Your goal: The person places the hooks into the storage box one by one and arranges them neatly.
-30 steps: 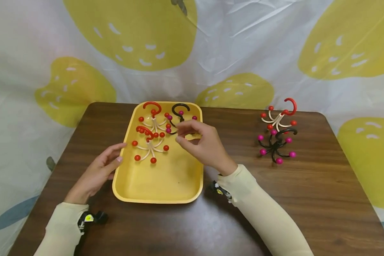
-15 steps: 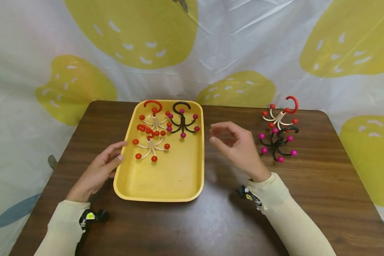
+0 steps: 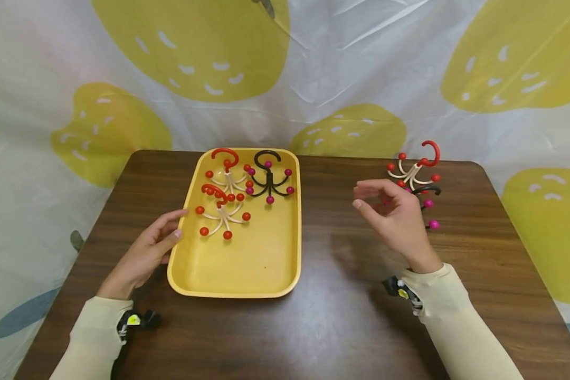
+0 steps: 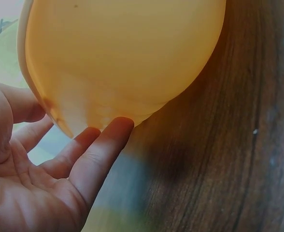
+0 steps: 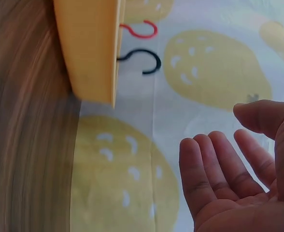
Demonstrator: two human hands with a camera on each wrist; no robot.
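Observation:
My left hand [image 3: 144, 250] rests its relaxed fingers against the left wall of a yellow plastic tray [image 3: 235, 292]; the left wrist view shows fingertips [image 4: 120, 126] at the tray's outer side. Empty, with thumb and fingers apart, my right hand [image 3: 396, 224] hovers right of the tray. Behind it, partly covered, is a black multi-arm hook hanger [image 3: 427, 190] with magenta ball tips. Inside the tray lie two white hangers with red hooks and red balls, one at the back [image 3: 228, 179] and one nearer [image 3: 222, 215], plus a black hanger [image 3: 269, 182] at back right.
Another white hanger with a red hook [image 3: 414, 174] lies at the table's back right, just behind the black one. The brown wooden table [image 3: 332, 327] ends at a lemon-print cloth [image 3: 323, 68] hanging behind it.
My right hand has left the black hanger in the tray and moved right, past the rim, until it partly covers the black hanger on the table. My left hand stays at the tray.

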